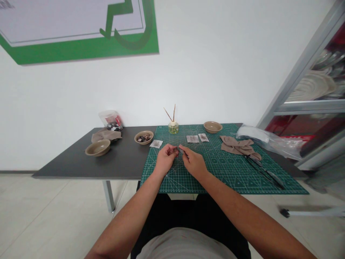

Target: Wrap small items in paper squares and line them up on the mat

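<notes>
Forearms [147, 196] forward, left grip [165, 158] close beside right grip [193, 162], both pinched.

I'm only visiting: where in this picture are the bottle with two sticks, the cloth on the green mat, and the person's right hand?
Bottle [173, 128]: head view, on its body.
Cloth [234, 145]: head view, near its crumpled middle.
Right hand [194, 163]: head view, on its back.

Across mid-frame, a dark table [121, 163]. Bears a tub [110, 119], cloth [106, 134] and bowl [98, 148] at left, a second bowl [145, 143] left of centre, a green mat [229, 172] from centre to right. On the mat: mid-frame, a diffuser [173, 128] and three papers [192, 139]; right of centre, a third bowl [212, 127], a rag [235, 144], a tool [265, 170], a bag [269, 142] across its edge.
</notes>
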The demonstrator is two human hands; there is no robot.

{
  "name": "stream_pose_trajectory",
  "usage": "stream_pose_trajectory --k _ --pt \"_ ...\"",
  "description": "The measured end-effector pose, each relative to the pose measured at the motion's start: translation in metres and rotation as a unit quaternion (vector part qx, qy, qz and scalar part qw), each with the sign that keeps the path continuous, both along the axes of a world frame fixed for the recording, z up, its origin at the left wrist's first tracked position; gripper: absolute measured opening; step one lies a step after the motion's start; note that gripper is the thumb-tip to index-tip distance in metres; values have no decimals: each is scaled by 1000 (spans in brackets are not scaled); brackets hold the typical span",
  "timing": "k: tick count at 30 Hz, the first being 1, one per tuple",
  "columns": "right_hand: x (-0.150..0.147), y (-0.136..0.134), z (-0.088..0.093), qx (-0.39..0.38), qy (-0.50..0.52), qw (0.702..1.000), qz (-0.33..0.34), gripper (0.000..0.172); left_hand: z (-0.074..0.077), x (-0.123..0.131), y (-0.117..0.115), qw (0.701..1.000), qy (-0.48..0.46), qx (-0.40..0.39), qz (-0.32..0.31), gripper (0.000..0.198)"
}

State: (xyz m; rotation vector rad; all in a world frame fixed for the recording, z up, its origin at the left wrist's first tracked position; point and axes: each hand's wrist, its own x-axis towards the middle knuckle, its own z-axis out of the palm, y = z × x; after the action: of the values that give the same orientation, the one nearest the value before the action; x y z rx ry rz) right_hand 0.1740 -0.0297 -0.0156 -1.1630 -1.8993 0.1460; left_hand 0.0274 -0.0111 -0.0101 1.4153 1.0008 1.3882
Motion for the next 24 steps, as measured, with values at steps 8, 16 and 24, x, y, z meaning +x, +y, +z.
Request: stream_pose_trajectory --k 8,16,24 --pt "0 2 -4 3 -17 1000 2 40 -2 2 1 994 -70 -63 -46 28" --pt "-1 0 -2 6 -53 998 28 45 0 -1 0 999 35 -26 3 17" --pt "-3 -1 0 -3 -98 995 9 46 -3 -2 0 999 33 -26 -27 13"
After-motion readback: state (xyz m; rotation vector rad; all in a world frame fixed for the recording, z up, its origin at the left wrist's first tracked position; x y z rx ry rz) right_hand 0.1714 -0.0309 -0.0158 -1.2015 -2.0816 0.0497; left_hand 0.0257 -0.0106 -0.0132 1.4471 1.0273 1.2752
